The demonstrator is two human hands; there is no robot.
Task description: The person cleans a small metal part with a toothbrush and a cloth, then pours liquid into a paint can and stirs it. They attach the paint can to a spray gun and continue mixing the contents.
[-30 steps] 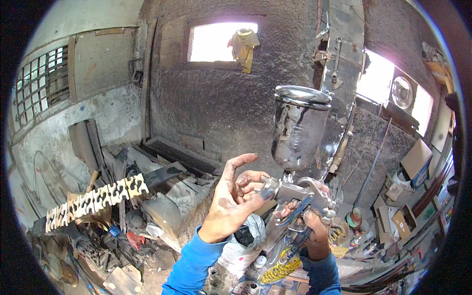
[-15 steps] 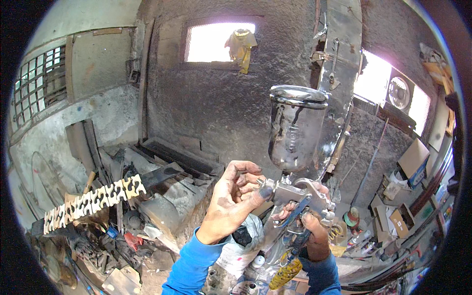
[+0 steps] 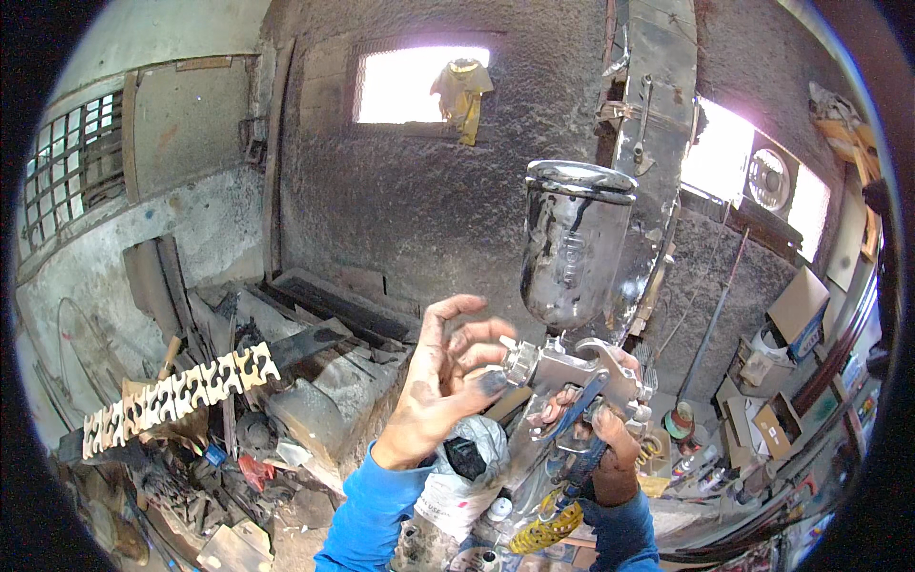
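A metal spray gun (image 3: 564,370) with an upright, paint-smeared cup (image 3: 575,253) on top is in front of me. My right hand (image 3: 610,453) grips it by the handle, its fingers wrapped round near the blue trigger (image 3: 581,405). The gun's round nozzle cap (image 3: 520,362) points left toward my left hand (image 3: 446,377). That hand is open, with curved fingers spread apart and a dark-stained thumb; the fingertips are right beside the cap. Whether any of them touches it, I cannot tell. A yellow coiled hose (image 3: 548,532) hangs below the handle.
A row of cream, cut-out pieces (image 3: 181,398) stands on a dark bar at left, above scrap and debris. A white sack (image 3: 457,500) is below my hands. Cardboard boxes (image 3: 777,424) stand at right. A post (image 3: 658,114) rises behind the cup.
My left fingers have spread and drawn back from the nozzle cap, which now shows plainly. The right hand keeps its hold on the spray gun, and the view has shifted slightly.
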